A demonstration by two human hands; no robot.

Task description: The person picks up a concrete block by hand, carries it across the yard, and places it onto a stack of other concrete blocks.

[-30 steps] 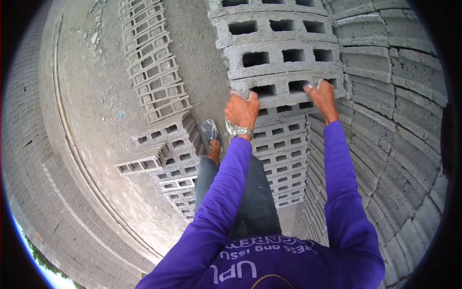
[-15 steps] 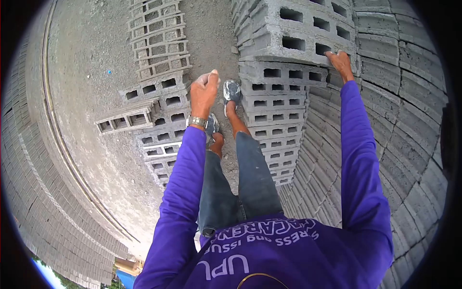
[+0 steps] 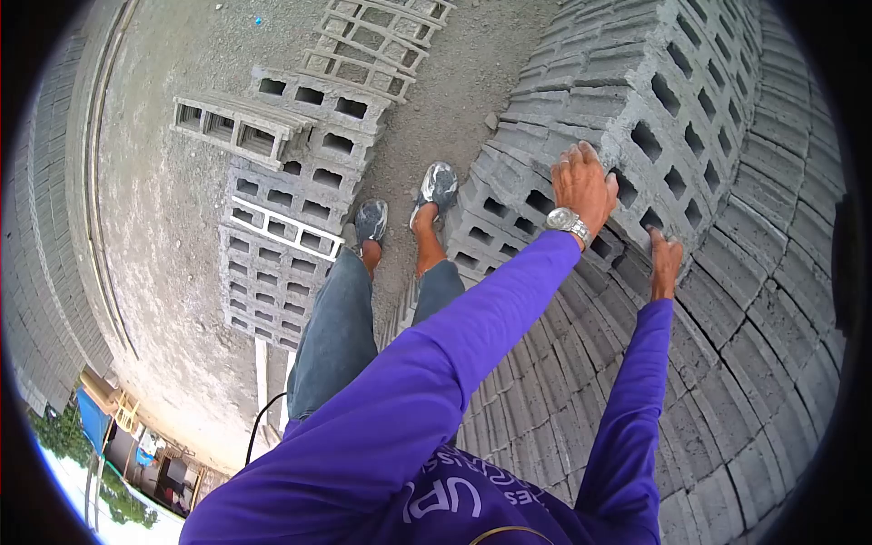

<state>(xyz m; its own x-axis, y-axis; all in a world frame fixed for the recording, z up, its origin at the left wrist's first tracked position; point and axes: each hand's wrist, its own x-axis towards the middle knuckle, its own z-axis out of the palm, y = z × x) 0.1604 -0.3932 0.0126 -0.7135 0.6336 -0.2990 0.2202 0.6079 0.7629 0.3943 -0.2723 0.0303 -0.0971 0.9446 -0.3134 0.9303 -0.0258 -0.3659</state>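
My left hand (image 3: 583,186), with a metal watch at its wrist, curls its fingers over the edge of a grey hollow concrete block (image 3: 635,205) at the near end of a tall stack. Lower right, my right hand (image 3: 666,262) holds the same block at its other corner, thumb by one of the holes and the other fingers partly hidden. The block lies against more blocks in the stack (image 3: 627,100). Below my left hand, a lower row of hollow blocks (image 3: 509,216) shows, partly covered by my left arm.
Another pile of hollow blocks (image 3: 304,195) stands left of my feet, with one white-edged block (image 3: 286,229) in it. Thin open block frames (image 3: 381,41) lie beyond. A gravel path (image 3: 436,118) runs between the piles. Stacked block walls (image 3: 772,272) rise at the right.
My left hand has swung right from above the path onto the block's edge. My right hand stays on the block. The view has turned, and the stack appears rotated.
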